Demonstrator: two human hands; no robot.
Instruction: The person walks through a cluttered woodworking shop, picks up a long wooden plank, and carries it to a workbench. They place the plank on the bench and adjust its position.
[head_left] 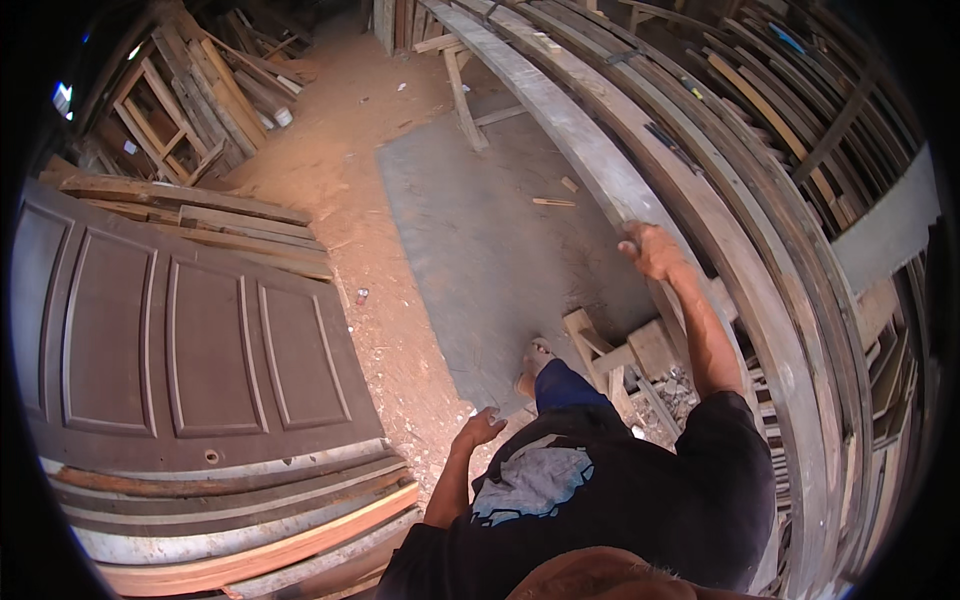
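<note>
My right hand (656, 250) is at the edge of a long grey wooden plank (595, 165), its fingers bent around the side. The plank runs lengthwise on my right, the outermost of several long boards. My left hand (483, 428) hangs low at my left side, holding nothing visible, its fingers loosely apart. Closest to that hand are a brown panelled door (210, 345) and the stacked boards (250, 545) below it; the hand is apart from both.
A wooden trestle (463, 100) props the planks at the far end. Small wood scraps (553, 202) lie on the grey floor slab (450, 230). Wooden offcuts (640, 355) sit by my feet. Leaning timber and frames (165, 125) fill the far left; more boards (790, 110) are racked at right.
</note>
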